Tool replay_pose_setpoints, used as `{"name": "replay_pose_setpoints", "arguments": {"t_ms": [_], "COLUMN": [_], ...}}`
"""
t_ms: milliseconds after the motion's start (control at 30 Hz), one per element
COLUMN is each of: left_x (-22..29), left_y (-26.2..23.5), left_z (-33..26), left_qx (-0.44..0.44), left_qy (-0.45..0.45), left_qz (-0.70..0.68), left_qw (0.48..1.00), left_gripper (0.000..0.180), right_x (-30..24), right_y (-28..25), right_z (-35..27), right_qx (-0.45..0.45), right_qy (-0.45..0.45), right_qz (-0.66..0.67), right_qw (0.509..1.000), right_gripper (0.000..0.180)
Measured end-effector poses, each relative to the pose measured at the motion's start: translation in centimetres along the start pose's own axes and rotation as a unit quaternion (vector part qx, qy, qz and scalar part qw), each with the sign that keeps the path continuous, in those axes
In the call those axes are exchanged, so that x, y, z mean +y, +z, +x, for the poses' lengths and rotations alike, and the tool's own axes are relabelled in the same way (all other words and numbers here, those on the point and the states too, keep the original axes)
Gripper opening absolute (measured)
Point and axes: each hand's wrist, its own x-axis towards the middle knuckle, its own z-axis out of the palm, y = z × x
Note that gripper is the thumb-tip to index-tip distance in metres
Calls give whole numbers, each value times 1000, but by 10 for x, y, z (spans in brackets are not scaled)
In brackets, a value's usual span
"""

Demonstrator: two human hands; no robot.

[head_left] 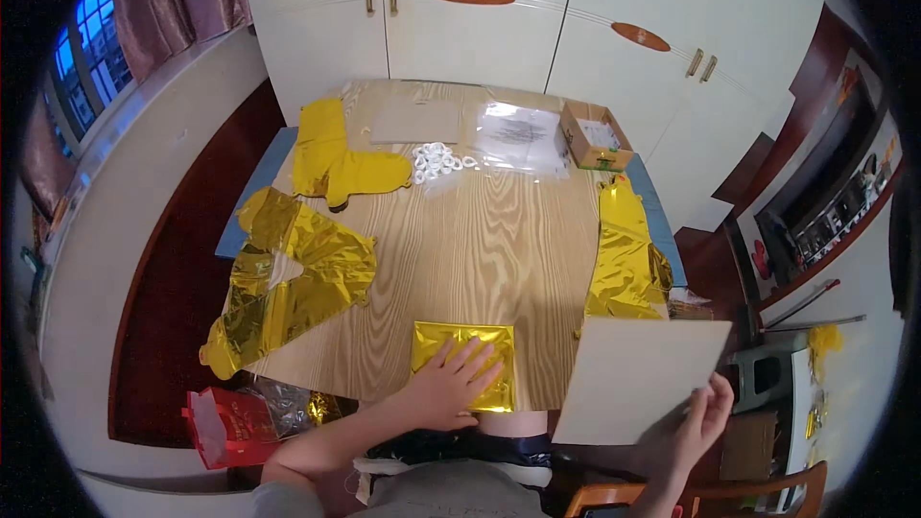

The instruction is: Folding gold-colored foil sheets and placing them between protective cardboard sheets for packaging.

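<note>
A folded square of gold foil [503,369] lies at the table's near edge. My left hand [449,386] rests flat on it, fingers spread. Off the near right corner, my right hand [705,417] grips the right edge of a thin beige board [638,379], fingers curled round it. The board is tilted and partly covers the lower end of an unfolded gold foil balloon [619,254] on the right. Two more flat gold foil balloons lie on the left: a crumpled, angular one [321,264] nearer me and an L-shaped one [321,149] farther back.
Along the wooden table's [470,249] far side lie another beige board [408,122], a pile of white rings [436,165], clear plastic sleeves [526,134] and an open cardboard box [593,139]. A red bag [230,427] is at lower left, a wooden chair [811,489] at lower right.
</note>
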Motion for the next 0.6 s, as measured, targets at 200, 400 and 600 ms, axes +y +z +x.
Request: {"name": "replay_pose_setpoints", "arguments": {"t_ms": [200, 400, 600], "left_x": [17, -2, -23], "left_y": [6, -1, -66], "left_z": [-26, -62, -74], "left_qx": [77, 146, 205], "left_qy": [5, -41, -419], "left_qz": [26, -69, -547], "left_qw": [997, 986, 695], "left_gripper": [52, 39, 30], "right_x": [61, 82, 93], "right_y": [29, 85, 137], "right_z": [29, 35, 8], "right_qx": [-120, -240, -368], "right_qy": [62, 138, -4], "right_qz": [-72, -94, -130], "right_qw": [988, 956, 921], "right_gripper": [19, 24, 35]}}
